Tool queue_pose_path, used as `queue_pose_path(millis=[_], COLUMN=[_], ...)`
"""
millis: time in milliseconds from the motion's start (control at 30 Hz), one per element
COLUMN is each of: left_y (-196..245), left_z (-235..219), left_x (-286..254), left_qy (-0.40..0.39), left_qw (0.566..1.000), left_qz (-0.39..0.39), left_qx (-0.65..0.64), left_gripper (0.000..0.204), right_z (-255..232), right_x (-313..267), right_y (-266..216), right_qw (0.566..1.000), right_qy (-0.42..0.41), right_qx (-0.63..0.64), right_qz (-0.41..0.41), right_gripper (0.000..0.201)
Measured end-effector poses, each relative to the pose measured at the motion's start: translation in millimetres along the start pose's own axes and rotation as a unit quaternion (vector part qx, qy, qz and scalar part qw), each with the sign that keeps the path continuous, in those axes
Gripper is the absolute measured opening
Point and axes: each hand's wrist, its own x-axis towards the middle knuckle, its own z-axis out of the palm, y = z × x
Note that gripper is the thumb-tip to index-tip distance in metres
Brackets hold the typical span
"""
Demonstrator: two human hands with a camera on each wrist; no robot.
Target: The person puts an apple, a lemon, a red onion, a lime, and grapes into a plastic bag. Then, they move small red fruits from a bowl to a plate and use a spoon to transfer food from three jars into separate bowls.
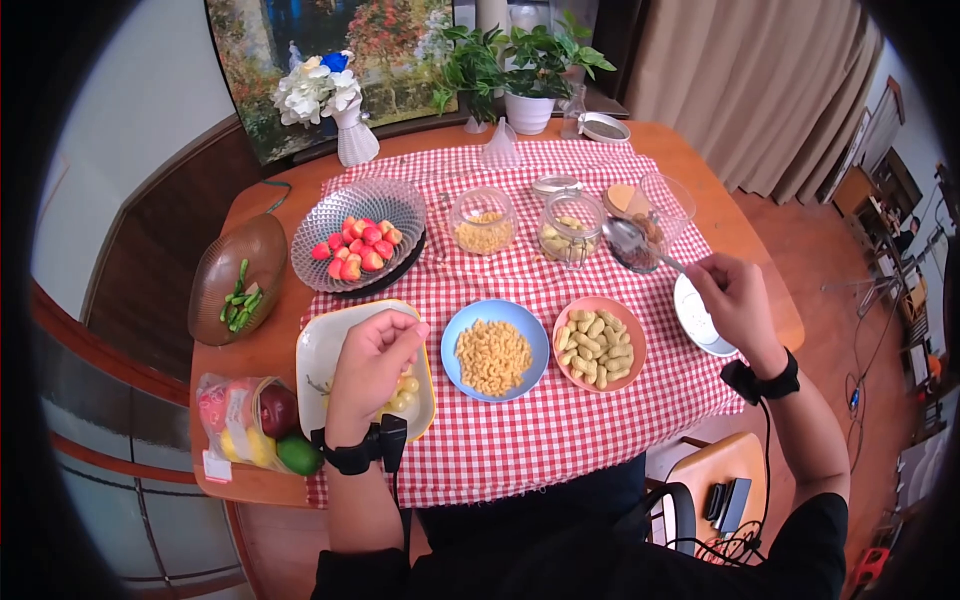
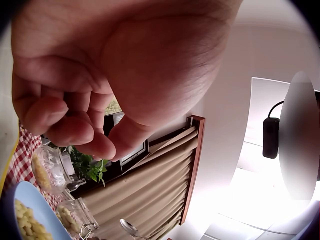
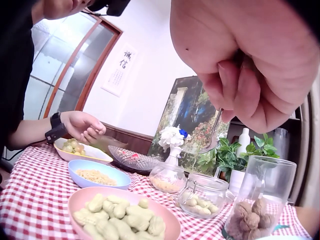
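Pinches the thin handle of a silver metal spoon (image 1: pixel 625 235) between the thumb and curled fingers of the right hand (image 1: pixel 730 295), with the bowl of the spoon held up near a tall clear glass (image 1: pixel 678 200) of brown walnuts (image 1: pixel 650 232) and a clear glass jar with a wire clasp (image 1: pixel 550 207), partly filled with peanuts. Holds the left hand (image 1: pixel 375 360) above a white tray with a yellow rim (image 1: pixel 322 340) and pale green grapes (image 1: pixel 403 397), fingers loosely curled and close together, thumb near the fingertips, nothing visible in the grasp; cannot tell from the views whether thumb and forefinger touch. Has between the hands, on a red-and-white checked cloth (image 1: pixel 480 455), a round blue plate (image 1: pixel 449 350) of small yellowish curled pieces (image 1: pixel 493 357) and, just beside it, a round pink plate (image 1: pixel 641 345) of unshelled peanuts (image 1: pixel 597 350). Shows behind them a round clear jar (image 1: pixel 483 200) of similar yellowish pieces, and farther left a ridged clear bowl (image 1: pixel 320 215) of red-and-yellow fruit (image 1: pixel 360 250). Includes, near the right wrist, a white bowl (image 1: pixel 700 310), and at the far left a brown translucent bowl (image 1: pixel 215 265) with green peppers (image 1: pixel 240 300).
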Motion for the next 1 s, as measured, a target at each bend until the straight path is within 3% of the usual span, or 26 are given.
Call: queue_pose_path(millis=[167,233,300,433,567,667,833,1000], left_y=[0,-1,-2,-3,-2,-5,1,0], left_z=[-1,-2,-3,-5,-3,-3,4,6], left_x=[0,0,0,0,0,1,-2,-2], left_qy=[-0.003,-0.002,0.000,-0.006,-0.001,-0.006,-0.010,0.005], left_qw=[1.000,1.000,1.000,1.000,1.000,1.000,1.000,0.999], left_qz=[-0.002,0.000,0.001,0.013,0.015,0.013,0.002,-0.013], left_qx=[-0.014,-0.015,-0.017,-0.024,-0.014,-0.014,0.017,0.032], left_gripper=[0.013,0.013,0.013,0.014,0.015,0.014,0.014,0.013], right_z=[16,19,14,-22,-60,-72,-58,-37], right_x=[44,58,70,86,96,109,142,167], right_y=[-7,-13,-8,0,10,26,35,30], right_qw=[0.999,0.992,0.990,0.990,0.993,0.987,0.950,0.926], right_qy=[0.012,0.053,0.093,0.098,0.042,-0.002,-0.021,-0.140], right_qx=[-0.022,-0.082,-0.043,-0.076,-0.111,-0.159,-0.297,-0.348], right_qz=[-0.044,-0.083,-0.092,-0.064,0.006,-0.018,-0.090,-0.037], right_gripper=[0.027,0.025,0.025,0.027,0.026,0.023,0.021,0.022])
